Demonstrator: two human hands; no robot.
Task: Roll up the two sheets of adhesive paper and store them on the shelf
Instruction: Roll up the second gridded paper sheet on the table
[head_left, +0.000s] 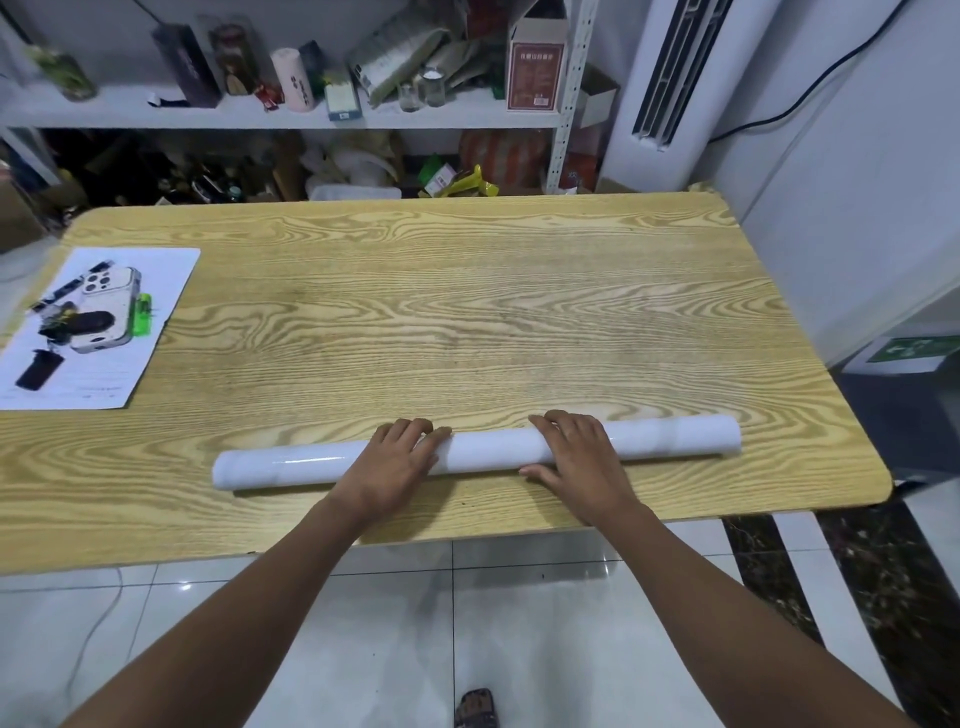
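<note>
A white roll of adhesive paper (478, 451) is laid lengthwise near the near edge of the wood-grain table (467, 312), its right end tilted slightly farther away than its left. The left hand (395, 457) is placed palm down over the roll just left of its middle, fingers spread flat and draped across the top rather than clenched. The right hand (576, 457) is set on the roll right of its middle, also opened flat, with the fingers reaching over the far side and the thumb kept on the near side against the table. A bare stretch of roll is seen between the two hands, and longer stretches are left uncovered at both ends. At the far left of the table a white paper sheet (98, 332) is spread, with phones (106, 306) and small items on it. Beyond the far edge a cluttered shelf (280, 117) is seen.
</note>
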